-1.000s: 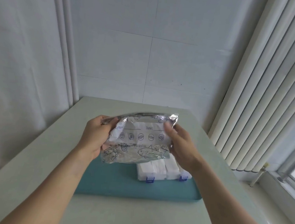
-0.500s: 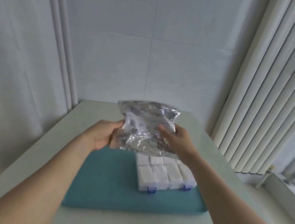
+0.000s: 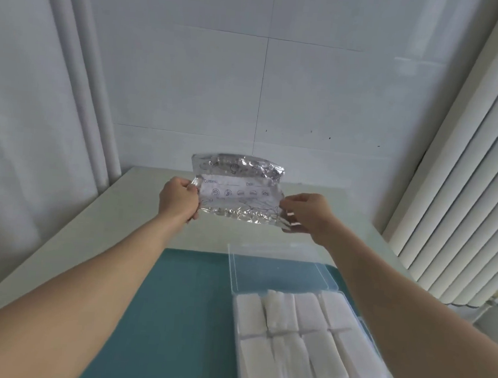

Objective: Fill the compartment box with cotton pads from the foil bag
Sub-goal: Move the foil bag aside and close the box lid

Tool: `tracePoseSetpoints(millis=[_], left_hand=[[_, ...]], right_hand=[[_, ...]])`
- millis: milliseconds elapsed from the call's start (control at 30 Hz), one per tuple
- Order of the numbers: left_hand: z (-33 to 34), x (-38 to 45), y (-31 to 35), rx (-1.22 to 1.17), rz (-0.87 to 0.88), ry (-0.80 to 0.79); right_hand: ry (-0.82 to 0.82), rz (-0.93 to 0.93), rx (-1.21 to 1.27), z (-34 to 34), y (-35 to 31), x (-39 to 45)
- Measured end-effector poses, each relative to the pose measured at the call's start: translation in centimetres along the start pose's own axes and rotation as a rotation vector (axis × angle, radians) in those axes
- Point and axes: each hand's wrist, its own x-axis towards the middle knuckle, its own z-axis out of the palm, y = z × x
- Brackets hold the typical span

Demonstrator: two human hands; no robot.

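Head view: left hand [image 3: 178, 198] and right hand [image 3: 308, 213] grip foil bag [image 3: 237, 192] above table [image 3: 139, 198].

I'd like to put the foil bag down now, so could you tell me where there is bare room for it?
The teal mat is bare left of the compartment box, under the left forearm. The pale table is also bare beyond the mat, below the foil bag. The mat's right side is crowded: the box and its open lid fill it.
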Motion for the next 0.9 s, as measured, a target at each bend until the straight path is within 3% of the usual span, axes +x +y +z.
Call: tracePoseSetpoints(millis=[100, 167, 267, 400, 633, 700, 800, 900], left_hand=[[2.4, 0.5, -1.6, 0.214, -0.045, -0.023], [3.1, -0.2, -2.3, 0.478, 0.058, -0.044], [3.4, -2.0, -1.9, 0.672, 0.094, -0.353], [3.7, -4.5, -0.3, 0.603, -0.189, -0.840], [2.9, -6.5, -2.3, 0.248, -0.188, -0.761], [1.6, -6.6, -1.9, 0.117, -0.197, -0.775], [-0.6, -6.6, -1.4, 0.106, -0.170, -0.866], [-2.0, -6.8, -1.5, 0.160, -0.179, -0.937]], right_hand=[[0.100, 0.008, -0.105, -0.1, 2.6, 3.0], [0.174, 0.027, -0.178, -0.6, 4.0, 4.4], [0.223, 0.044, -0.245, -1.9, 5.0, 5.7], [0.041, 0.085, -0.239, -3.3, 5.1, 5.7], [0.011, 0.032, -0.225, -4.0, 3.9, 4.9], [-0.123, 0.041, -0.329, -3.5, 3.0, 4.3], [-0.331, 0.081, -0.494, -2.0, 2.1, 3.8], [-0.377, 0.124, -0.503, -0.7, 1.2, 4.2]])
